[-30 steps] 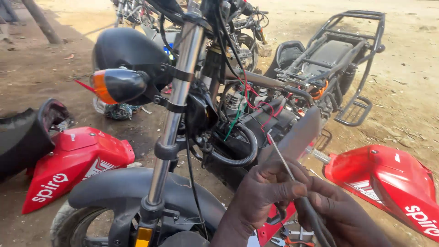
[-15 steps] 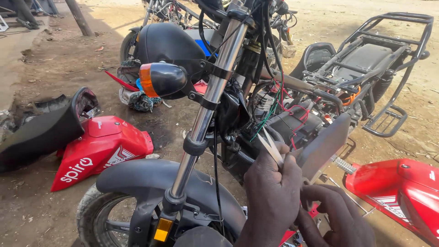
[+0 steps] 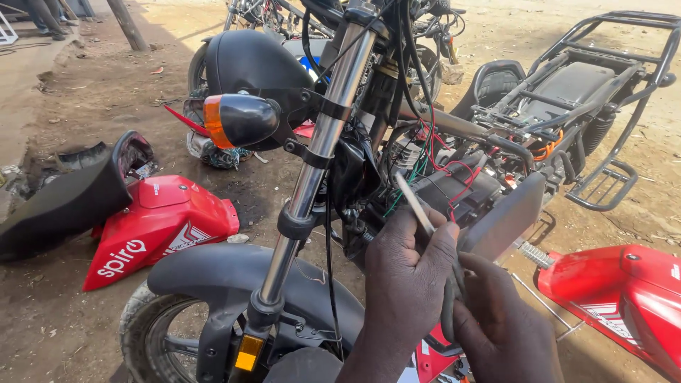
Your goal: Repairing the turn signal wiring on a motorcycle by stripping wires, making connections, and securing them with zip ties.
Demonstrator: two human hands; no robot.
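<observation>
Hands: L hand (image 3: 410, 273) grip pinches thin strip (image 3: 415, 204), R hand (image 3: 500, 319) grip closed on cable (image 3: 450, 312), tight by fork tube (image 3: 312, 163).

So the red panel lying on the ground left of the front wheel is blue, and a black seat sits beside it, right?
Not quite. The head view shows that the panel on the ground left of the front wheel is red, not blue. The black seat does sit beside it.

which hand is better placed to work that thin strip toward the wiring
Left. The left hand already pinches the strip, whose tip points at the wires. The right hand sits lower, gripping a dark handle.
</observation>
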